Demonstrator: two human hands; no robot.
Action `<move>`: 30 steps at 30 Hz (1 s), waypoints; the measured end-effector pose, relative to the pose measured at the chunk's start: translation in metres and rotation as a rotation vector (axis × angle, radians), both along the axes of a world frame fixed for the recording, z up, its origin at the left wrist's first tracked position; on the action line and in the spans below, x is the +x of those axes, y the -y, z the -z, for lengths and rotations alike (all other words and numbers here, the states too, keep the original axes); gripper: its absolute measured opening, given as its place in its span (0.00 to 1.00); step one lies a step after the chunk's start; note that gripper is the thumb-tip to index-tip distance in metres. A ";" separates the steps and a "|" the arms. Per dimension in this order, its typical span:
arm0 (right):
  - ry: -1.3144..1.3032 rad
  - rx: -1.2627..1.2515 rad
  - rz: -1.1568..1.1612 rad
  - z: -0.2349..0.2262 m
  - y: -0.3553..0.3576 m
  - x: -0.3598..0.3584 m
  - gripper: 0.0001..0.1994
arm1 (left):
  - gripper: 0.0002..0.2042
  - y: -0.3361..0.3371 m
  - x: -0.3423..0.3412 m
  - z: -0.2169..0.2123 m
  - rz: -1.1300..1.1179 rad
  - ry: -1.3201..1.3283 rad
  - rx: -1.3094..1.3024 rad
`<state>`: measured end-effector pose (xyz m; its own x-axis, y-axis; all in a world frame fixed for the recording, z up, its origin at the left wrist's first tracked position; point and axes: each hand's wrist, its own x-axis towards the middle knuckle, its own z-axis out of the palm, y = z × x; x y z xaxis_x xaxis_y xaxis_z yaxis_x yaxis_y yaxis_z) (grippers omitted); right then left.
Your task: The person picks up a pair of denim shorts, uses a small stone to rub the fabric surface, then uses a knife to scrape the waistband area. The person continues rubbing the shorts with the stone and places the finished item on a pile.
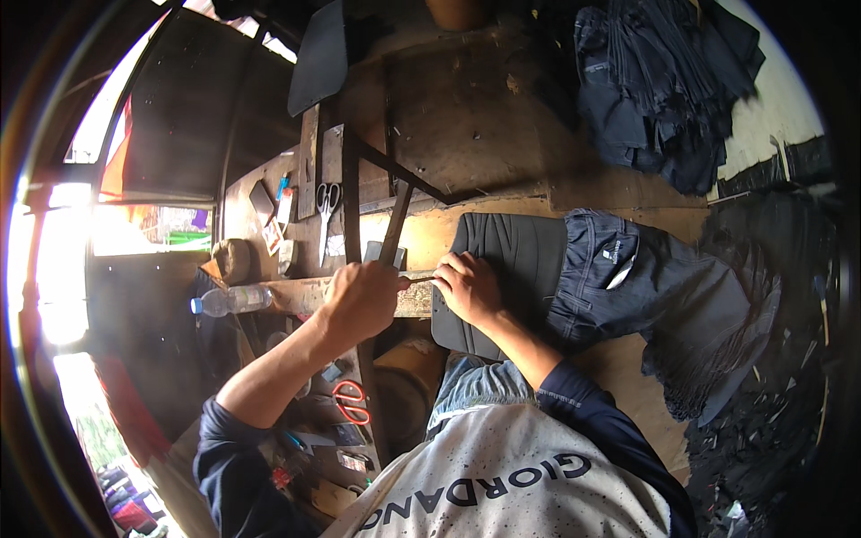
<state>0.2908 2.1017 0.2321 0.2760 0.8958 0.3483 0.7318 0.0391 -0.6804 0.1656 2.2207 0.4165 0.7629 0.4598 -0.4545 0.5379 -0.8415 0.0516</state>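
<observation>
Left hand (360,300) is closed around a thin metal rod (420,279); right hand (466,287) pinches the rod's other end, resting on a dark grey pad (516,251). Folded dark trousers (646,287) lie just right of the pad on the wooden table (502,125).

A thin, dark, rod-like tool (420,279) lies level between the left hand (363,300) and the right hand (466,287), each closed round one end. Just beyond and under the right hand, a dark grey, ribbed, stiff panel (511,255) lies flat on the bench (502,134), its near edge hanging over towards the person
</observation>
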 end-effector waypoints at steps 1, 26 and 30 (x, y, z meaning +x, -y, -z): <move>-0.014 0.003 0.000 0.001 0.000 0.000 0.05 | 0.12 -0.001 0.003 -0.002 0.092 -0.020 -0.028; -0.085 0.027 0.020 0.011 0.004 -0.003 0.05 | 0.24 -0.005 0.060 -0.018 0.520 -0.533 0.016; -0.095 0.013 0.006 0.011 0.004 -0.003 0.05 | 0.27 -0.058 0.080 -0.010 -0.589 -0.648 -0.632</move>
<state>0.2883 2.0972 0.2210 0.3135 0.8898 0.3316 0.6643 0.0440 -0.7461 0.2457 2.2790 0.4266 0.0271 0.2159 -0.9760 0.9305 -0.3623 -0.0543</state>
